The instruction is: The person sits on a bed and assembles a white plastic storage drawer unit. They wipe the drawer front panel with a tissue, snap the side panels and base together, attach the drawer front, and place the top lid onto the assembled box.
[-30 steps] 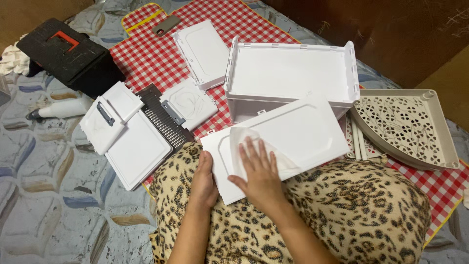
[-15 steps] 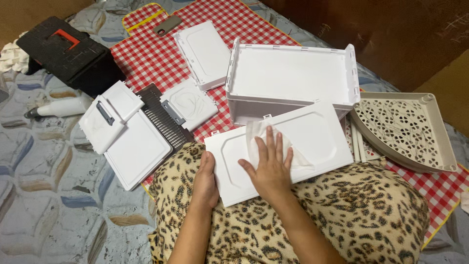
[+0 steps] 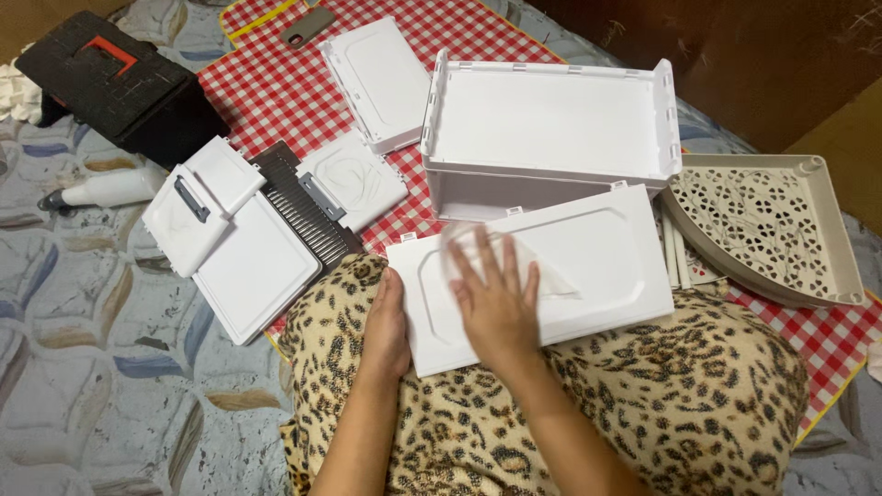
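White plastic panel (image 3: 551, 266) at frame centre is being wiped: cloth (image 3: 514, 262) pressed under flat right hand (image 3: 496, 303), edge steadied by left hand (image 3: 386, 326); unwiped right end requires coverage.

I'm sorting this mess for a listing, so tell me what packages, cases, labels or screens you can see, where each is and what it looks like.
Tool case: top left on the bedspread, shut, boxy, black with an orange handle.
Phone-like slab: top edge of the red checked cloth, flat, grey-brown, rounded corners; no lit screen shows.
Labels or signs: none that I can make out.
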